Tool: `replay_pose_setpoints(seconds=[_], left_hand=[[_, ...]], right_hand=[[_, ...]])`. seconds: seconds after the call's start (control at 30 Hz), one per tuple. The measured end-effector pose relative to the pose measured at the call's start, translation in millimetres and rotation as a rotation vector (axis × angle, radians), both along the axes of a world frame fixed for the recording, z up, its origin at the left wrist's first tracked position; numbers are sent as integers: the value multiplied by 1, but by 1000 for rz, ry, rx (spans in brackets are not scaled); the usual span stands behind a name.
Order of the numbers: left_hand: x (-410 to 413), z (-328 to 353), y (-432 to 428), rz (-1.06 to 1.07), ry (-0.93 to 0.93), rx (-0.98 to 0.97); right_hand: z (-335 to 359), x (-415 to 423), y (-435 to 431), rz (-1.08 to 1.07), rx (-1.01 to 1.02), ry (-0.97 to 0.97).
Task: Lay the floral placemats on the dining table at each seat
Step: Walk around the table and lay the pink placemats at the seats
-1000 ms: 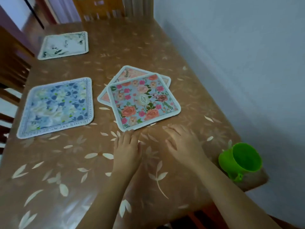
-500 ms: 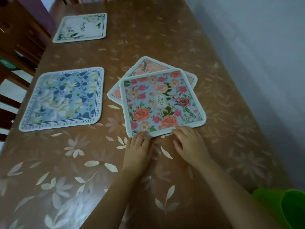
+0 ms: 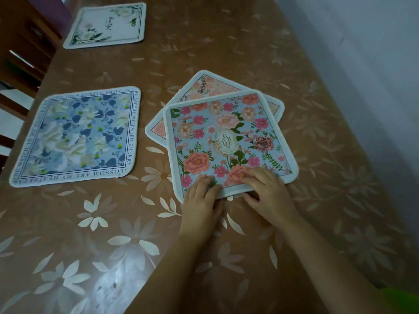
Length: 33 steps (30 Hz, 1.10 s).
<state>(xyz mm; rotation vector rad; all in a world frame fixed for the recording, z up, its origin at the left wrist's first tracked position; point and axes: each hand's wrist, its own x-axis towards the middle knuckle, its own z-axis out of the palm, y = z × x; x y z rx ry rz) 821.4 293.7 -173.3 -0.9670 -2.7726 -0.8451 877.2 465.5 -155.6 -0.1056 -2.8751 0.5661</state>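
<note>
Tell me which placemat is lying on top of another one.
The light-blue placemat with pink roses: it overlaps a peach placemat; the blue-and-white mat and the white mat lie alone.
</note>
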Motion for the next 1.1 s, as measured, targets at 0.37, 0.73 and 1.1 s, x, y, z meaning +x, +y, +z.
replay_pose_setpoints(seconds=[0.37, 0.73, 1.1], left_hand=[[0, 13, 9, 27, -77, 180], [43, 32, -17, 5, -136, 131], [118, 53, -56, 48, -226, 109]], right_hand=[[16, -4, -9, 0, -148, 65], [24, 42, -33, -13, -151, 1], [49, 116, -69, 20, -168, -13]])
